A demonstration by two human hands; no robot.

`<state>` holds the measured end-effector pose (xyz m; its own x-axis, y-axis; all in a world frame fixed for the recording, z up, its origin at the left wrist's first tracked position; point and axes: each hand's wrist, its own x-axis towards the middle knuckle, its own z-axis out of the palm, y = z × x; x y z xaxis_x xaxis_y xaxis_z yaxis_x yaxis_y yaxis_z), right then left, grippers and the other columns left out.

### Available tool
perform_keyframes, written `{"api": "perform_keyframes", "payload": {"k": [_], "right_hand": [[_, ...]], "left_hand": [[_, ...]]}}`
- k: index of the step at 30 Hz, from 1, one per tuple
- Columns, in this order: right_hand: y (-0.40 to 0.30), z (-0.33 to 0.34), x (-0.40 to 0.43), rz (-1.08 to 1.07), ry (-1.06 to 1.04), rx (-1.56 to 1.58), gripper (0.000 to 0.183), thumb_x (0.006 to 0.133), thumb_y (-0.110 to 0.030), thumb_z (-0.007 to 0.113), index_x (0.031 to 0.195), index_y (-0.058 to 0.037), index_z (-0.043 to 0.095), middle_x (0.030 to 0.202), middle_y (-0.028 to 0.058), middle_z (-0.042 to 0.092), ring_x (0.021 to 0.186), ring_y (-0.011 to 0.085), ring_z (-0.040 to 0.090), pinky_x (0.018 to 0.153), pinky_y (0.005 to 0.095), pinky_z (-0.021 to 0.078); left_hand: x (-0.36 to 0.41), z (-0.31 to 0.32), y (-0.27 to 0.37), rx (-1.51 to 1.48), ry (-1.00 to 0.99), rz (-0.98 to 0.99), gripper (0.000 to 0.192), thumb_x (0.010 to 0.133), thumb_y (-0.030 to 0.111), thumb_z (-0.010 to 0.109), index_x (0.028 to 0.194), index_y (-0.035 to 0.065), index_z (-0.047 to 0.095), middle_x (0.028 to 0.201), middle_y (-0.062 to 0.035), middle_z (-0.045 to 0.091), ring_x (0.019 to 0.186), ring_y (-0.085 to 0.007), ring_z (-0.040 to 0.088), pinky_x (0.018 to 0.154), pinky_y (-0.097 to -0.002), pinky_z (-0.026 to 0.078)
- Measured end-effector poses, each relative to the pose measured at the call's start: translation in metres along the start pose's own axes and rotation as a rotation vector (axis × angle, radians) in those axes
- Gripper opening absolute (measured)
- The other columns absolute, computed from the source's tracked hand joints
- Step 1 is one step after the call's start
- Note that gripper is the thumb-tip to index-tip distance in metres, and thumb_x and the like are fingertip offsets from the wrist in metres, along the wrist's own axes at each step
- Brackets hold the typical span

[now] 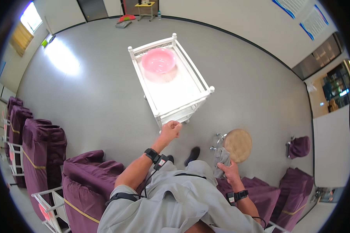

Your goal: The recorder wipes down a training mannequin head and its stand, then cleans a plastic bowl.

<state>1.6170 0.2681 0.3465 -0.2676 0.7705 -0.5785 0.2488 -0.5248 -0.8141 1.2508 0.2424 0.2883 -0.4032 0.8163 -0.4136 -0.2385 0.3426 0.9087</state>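
Observation:
A grey cloth [222,162] hangs bunched in my right hand [231,171], just beside a round stool with a tan seat [238,145]. In front of me my left hand [171,130] is curled, its fingers drawn together at the near end of a white trolley [175,99]; whether it touches the trolley I cannot tell, and no object shows in it. On the far part of the trolley's top sits a pink plastic basin [159,60], with no contents that I can make out. A lower shelf shows partly below the top.
Purple-covered couches [43,154] line the left, and more purple covers [250,192] lie to my right. A small purple-seated stool [299,147] stands at the far right. Along the back wall are a small yellow-topped table [145,4] and a red broom [127,18].

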Motion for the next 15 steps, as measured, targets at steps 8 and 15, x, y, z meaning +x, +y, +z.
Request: {"api": "perform_keyframes", "payload": {"k": [8, 15], "right_hand": [[-0.099, -0.001, 0.185, -0.092, -0.185, -0.142, 0.047, 0.082, -0.015, 0.081, 0.123, 0.0010, 0.063, 0.109, 0.0071, 0.070, 0.096, 0.0155, 0.065, 0.085, 0.0319, 0.0541], [-0.221, 0.035, 0.301, -0.270, -0.425, -0.382, 0.054, 0.082, -0.018, 0.081, 0.127, 0.0023, 0.060, 0.111, 0.0104, 0.070, 0.099, 0.0172, 0.066, 0.088, 0.0338, 0.0536]], "left_hand": [[0.063, 0.013, -0.002, -0.033, 0.114, -0.091, 0.037, 0.098, 0.032, 0.063, 0.109, -0.0036, 0.066, 0.088, -0.0055, 0.066, 0.069, -0.0126, 0.064, 0.063, -0.0276, 0.056], [0.086, 0.022, 0.007, 0.004, 0.191, -0.255, 0.045, 0.100, 0.040, 0.057, 0.108, -0.0038, 0.068, 0.092, -0.0083, 0.068, 0.072, -0.0149, 0.066, 0.068, -0.0291, 0.057]]}}
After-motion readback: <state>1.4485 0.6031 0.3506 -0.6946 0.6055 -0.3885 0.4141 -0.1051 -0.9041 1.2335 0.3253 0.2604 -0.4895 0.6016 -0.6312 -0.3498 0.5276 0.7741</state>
